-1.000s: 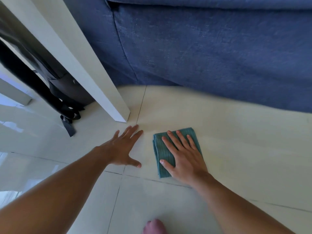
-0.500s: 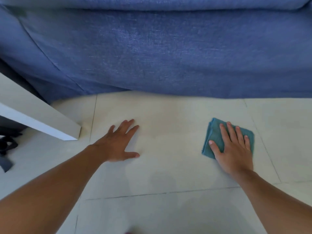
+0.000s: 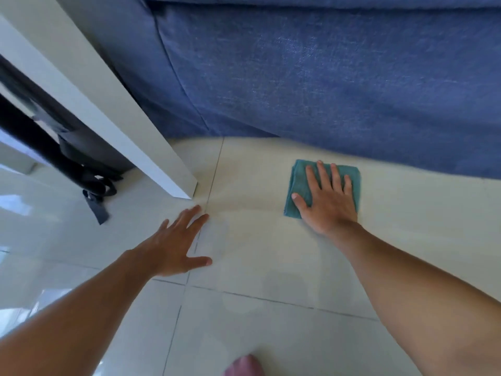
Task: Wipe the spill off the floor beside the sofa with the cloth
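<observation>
— Right hand (image 3: 329, 202) is spread wide, fingers flat, pressing down on the folded teal cloth (image 3: 298, 183), not gripping it.

— And where is the cloth?

— On the pale tiled floor (image 3: 271, 267), just in front of the blue sofa (image 3: 325, 77), to the right of the white table leg (image 3: 151, 147).

— The other hand?

— Left hand (image 3: 176, 245) lies open on the tiles, palm down, thumb out, near the foot of that leg, holding nothing. A black bag (image 3: 89, 158) with a strap sits behind the leg. Any wet patch is too faint for me to make out.
</observation>
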Demonstrator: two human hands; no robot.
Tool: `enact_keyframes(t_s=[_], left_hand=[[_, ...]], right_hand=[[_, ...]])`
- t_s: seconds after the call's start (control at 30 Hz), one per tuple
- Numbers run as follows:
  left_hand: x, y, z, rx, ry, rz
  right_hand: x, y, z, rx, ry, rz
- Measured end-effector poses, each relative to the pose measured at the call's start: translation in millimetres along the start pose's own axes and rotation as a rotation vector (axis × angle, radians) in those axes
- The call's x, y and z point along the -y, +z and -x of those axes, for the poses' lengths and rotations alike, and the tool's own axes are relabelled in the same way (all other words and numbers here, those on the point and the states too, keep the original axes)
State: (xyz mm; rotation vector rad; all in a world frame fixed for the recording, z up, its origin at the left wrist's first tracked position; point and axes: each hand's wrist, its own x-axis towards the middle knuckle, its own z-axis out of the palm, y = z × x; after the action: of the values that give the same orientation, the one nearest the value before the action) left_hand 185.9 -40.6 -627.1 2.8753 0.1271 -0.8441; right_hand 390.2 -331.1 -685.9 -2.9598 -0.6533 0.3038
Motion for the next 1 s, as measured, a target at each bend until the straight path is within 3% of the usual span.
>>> enact_keyframes(t_s=[0.13,0.3,0.37,0.47,0.57,0.73,1.0], left_hand=[[7,12,21,-0.002,-0.024,0.004],[-1,-3,5,-0.123,0.018,0.005],[-12,-17,-10,-0.191,0.029,0.031],[-34,-33,-35,-0.273,0.043,0.061],[-55,-46,-65,-0.335,0.082,0.078],[-83,-63,-110,-0.217,0.056,0.077],[-87,-64,-115,-0.185,-0.008,0.049]], right_hand=[[68,13,11,0.019,-0.184,-0.040],[100,26,47,0.007,-0.195,-0.166],[97,19,46,0.009,-0.179,-0.339],[82,-3,37,-0.130,-0.055,-0.651],[58,-24,24,-0.152,0.029,-0.574],[38,-37,10,0.157,0.053,-0.443],[33,-34,20,0.074,0.114,-0.604]])
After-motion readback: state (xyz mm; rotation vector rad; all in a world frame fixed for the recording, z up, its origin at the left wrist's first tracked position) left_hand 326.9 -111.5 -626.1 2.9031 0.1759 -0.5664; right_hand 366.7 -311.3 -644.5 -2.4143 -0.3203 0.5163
